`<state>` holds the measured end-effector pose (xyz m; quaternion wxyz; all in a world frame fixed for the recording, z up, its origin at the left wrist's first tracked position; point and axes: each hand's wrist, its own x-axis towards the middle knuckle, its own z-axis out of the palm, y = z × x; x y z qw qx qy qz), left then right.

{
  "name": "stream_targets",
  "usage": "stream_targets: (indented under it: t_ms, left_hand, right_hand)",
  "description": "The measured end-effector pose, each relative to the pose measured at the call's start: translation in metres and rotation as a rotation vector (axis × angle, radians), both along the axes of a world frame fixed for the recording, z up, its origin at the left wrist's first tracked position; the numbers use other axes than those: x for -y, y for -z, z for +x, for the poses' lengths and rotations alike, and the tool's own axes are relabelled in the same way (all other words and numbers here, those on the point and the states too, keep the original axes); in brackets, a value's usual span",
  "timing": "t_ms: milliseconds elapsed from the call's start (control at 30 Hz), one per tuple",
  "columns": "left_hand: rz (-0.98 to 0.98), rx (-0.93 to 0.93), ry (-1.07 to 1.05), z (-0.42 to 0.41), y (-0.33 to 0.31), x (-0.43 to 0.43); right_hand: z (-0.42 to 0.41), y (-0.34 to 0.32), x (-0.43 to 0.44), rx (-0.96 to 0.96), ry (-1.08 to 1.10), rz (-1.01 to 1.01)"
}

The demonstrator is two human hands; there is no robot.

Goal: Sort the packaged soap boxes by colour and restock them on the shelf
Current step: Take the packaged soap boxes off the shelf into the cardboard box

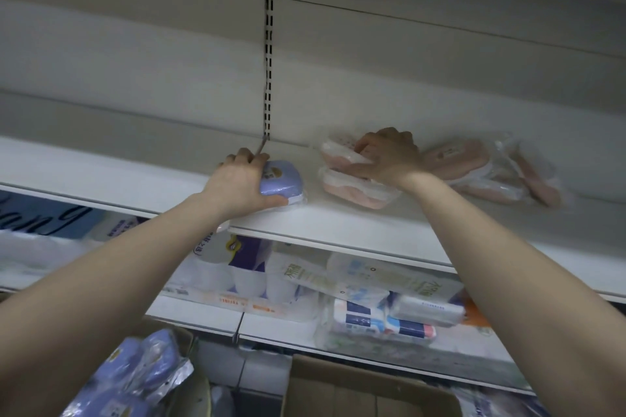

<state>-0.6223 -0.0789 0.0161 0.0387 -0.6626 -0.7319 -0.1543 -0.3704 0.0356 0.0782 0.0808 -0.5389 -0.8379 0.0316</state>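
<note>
1. I see my left hand [237,184] up on the white shelf [118,173], just left of the slotted upright [268,78] in the back wall.
2. Its fingers [247,156] curl over the far side of a purple soap box [283,184], and the thumb lies along the near edge, so I am gripping that box. It sits on the shelf close to the front lip, wrapped in clear film.
3. My right hand [386,156] is further right on the same shelf, on a stack of two pink boxes.
4. Its fingers [364,147] bend down onto the top pink soap box [337,152] and the thumb runs along its near edge, so I am holding that one. It sits tilted on the lower pink soap box [355,193], which lies flat on the shelf.
5. The purple soap box and the pink stack are near each other but apart, with a strip of shelf between them.
6. Past my right wrist lie more pink packs [457,162] in clear wrap, tipped against one another. They are too blurred for me to count.
7. The shelf below holds paper packs [305,274] in white, purple and blue wrapping.
8. At bottom left I see a heap of purple packs [135,372]. An open cardboard box [355,389] is at bottom centre.
</note>
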Motion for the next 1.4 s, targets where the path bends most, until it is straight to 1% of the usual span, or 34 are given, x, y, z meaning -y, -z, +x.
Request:
stream_targets:
  t_ms: [67,167,267,333,400,467,533,567,600,667,767,800,900,1000,1100,1233,1400]
  left_hand:
    - [-0.015,0.032,-0.001,0.000,0.000,0.002]
    - [-0.014,0.040,-0.008,0.000,-0.001,0.006]
    - [0.001,0.017,-0.026,-0.003,-0.004,0.010]
    - [0.011,0.023,-0.048,-0.005,-0.005,0.013]
    - [0.017,0.052,-0.064,-0.007,-0.006,0.015]
    - [0.018,0.081,-0.072,-0.008,-0.006,0.016]
    - [0.020,0.087,-0.074,-0.008,-0.007,0.017]
    - [0.023,0.088,-0.075,-0.008,-0.007,0.018]
    - [0.027,0.091,-0.078,-0.008,-0.007,0.018]
    - [0.039,0.097,-0.089,-0.008,-0.009,0.020]
    - [0.049,0.105,-0.114,-0.014,-0.012,0.025]
    - [0.060,0.110,-0.126,-0.018,-0.013,0.028]
    - [0.118,0.122,-0.176,-0.036,-0.014,0.040]
    - [0.199,0.128,-0.253,-0.061,-0.015,0.058]
    - [0.262,0.181,-0.358,-0.091,-0.017,0.084]
    - [0.309,0.230,-0.459,-0.141,-0.014,0.130]
    - [0.309,0.239,-0.534,-0.214,0.006,0.205]
  right_hand:
    - [-0.005,0.001,0.003,0.067,0.020,-0.001]
    - [-0.011,0.004,0.005,0.025,0.029,-0.024]
    - [-0.014,0.002,0.007,-0.095,0.037,0.054]
    - [-0.016,-0.007,0.012,-0.259,0.033,0.009]
    - [-0.018,-0.017,0.014,-0.438,0.031,-0.125]
    - [-0.015,-0.025,0.013,-0.686,0.052,-0.356]
    - [-0.010,-0.031,0.014,-0.982,0.072,-0.640]
    - [-0.007,-0.032,0.013,-1.094,0.087,-0.762]
    - [-0.006,-0.032,0.015,-1.149,0.095,-0.827]
    - [-0.009,-0.031,0.022,-1.053,0.060,-0.839]
    - [-0.025,-0.024,0.031,-0.807,-0.002,-0.725]
    - [-0.033,-0.023,0.034,-0.768,-0.015,-0.706]
    - [-0.058,-0.016,0.041,-0.725,-0.022,-0.609]
    - [-0.088,-0.008,0.048,-0.649,-0.108,-0.461]
    - [-0.124,-0.002,0.061,-0.617,-0.172,-0.399]
    - [-0.173,0.002,0.104,-0.576,-0.297,-0.285]
    - [-0.246,0.023,0.176,-0.486,-0.397,-0.251]
